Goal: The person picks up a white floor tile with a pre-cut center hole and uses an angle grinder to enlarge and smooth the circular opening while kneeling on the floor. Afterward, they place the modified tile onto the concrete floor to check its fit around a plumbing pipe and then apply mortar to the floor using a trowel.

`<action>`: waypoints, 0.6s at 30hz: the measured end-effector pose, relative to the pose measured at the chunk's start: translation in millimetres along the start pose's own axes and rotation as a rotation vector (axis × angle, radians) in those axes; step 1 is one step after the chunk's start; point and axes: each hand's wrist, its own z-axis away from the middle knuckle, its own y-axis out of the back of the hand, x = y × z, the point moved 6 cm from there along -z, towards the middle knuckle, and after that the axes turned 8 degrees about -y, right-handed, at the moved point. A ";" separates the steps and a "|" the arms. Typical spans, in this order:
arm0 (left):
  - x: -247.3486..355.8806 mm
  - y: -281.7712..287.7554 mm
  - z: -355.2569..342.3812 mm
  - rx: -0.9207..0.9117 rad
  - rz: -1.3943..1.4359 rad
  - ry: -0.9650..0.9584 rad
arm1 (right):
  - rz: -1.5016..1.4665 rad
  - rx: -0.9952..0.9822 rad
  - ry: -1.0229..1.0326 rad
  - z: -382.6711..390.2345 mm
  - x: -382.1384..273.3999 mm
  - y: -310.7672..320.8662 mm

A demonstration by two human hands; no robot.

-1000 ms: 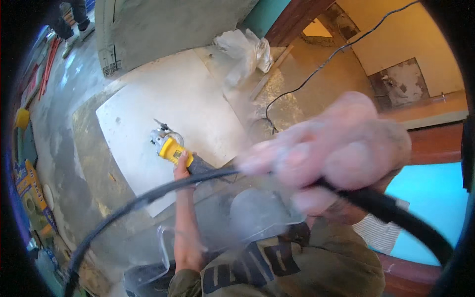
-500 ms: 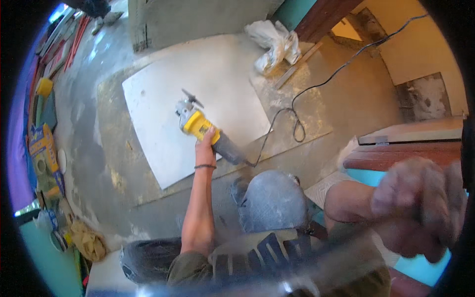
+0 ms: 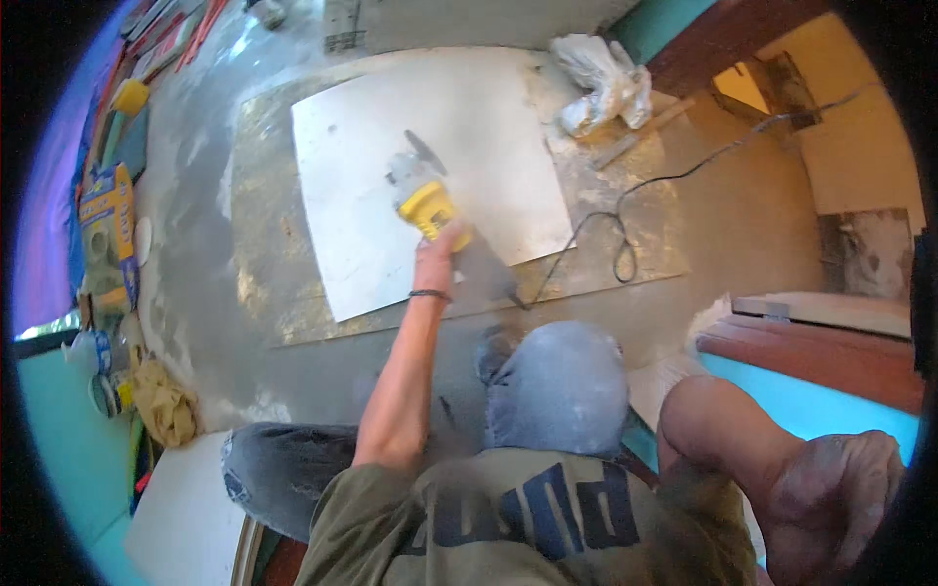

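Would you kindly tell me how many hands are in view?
2. The left hand grips the grinder, seen against the white sheet; the right hand is at the lower right, away from the grinder. No other hand shows.

The left hand (image 3: 440, 256) grips a grinder (image 3: 426, 205) (yellow, its disc (image 3: 426, 153) at the far end) over a white sheet (image 3: 508, 127). The cord (image 3: 674, 177) loops off right; a pale bag (image 3: 608, 88) lies far right. The right hand (image 3: 848, 498) is near right.
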 end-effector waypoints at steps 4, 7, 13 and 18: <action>2.0 -15.2 -2.6 -0.015 0.120 -0.006 | 0.046 0.062 -0.112 -8.4 35.4 13.9; 9.4 -30.7 -1.8 -0.029 0.220 -0.005 | 0.206 0.157 -0.220 -20.5 52.2 26.8; 7.1 -30.4 1.5 -0.116 0.238 -0.003 | 0.783 0.069 -0.910 91.7 223.7 54.3; 21.8 -38.1 14.3 -0.058 0.192 -0.052 | 0.786 -0.514 -1.153 191.1 345.8 -14.5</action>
